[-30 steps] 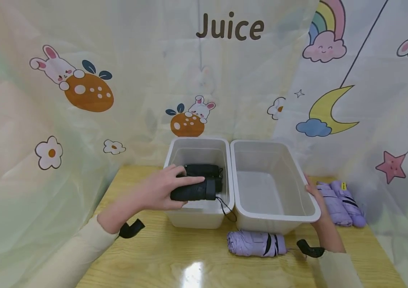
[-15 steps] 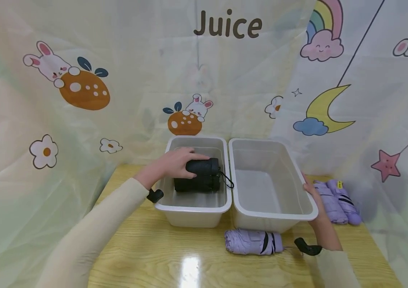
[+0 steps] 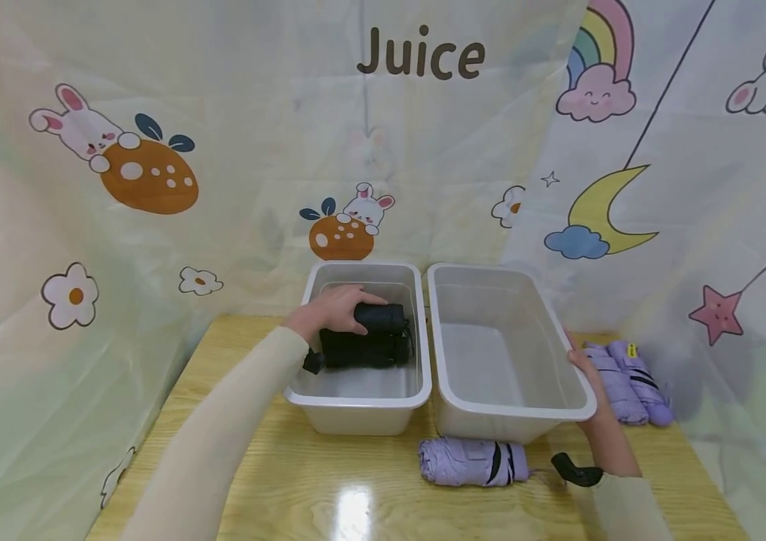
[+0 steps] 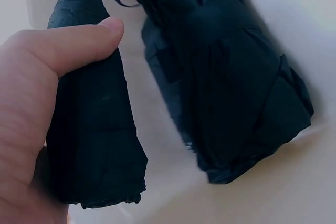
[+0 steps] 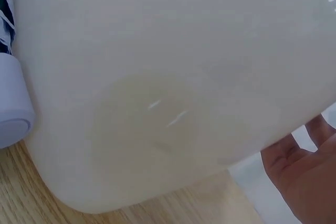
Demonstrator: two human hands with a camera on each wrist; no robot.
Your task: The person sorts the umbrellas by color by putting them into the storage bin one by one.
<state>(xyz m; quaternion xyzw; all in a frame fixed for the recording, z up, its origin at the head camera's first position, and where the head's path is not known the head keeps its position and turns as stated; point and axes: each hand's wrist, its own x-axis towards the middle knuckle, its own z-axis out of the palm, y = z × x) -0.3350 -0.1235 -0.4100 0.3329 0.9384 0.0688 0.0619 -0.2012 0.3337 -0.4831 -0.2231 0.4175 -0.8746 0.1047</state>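
My left hand grips a black folded umbrella inside the left white bin. Right beside that umbrella, another black folded umbrella lies on the bin floor. The left wrist view shows my thumb across the held umbrella, a narrow gap separating the two. At the right white bin, my right hand holds the outer side by the rim; in the right wrist view its fingers are partly hidden behind the bin's edge. That bin has nothing in it.
A lavender folded umbrella lies on the wooden table before the right bin. More lavender umbrellas lie at the right, beyond my right hand. A printed curtain hangs behind the bins.
My left hand has carried the black umbrella from above the left bin's front part back and down into it, beside the other one. My right hand has stayed at the right bin.
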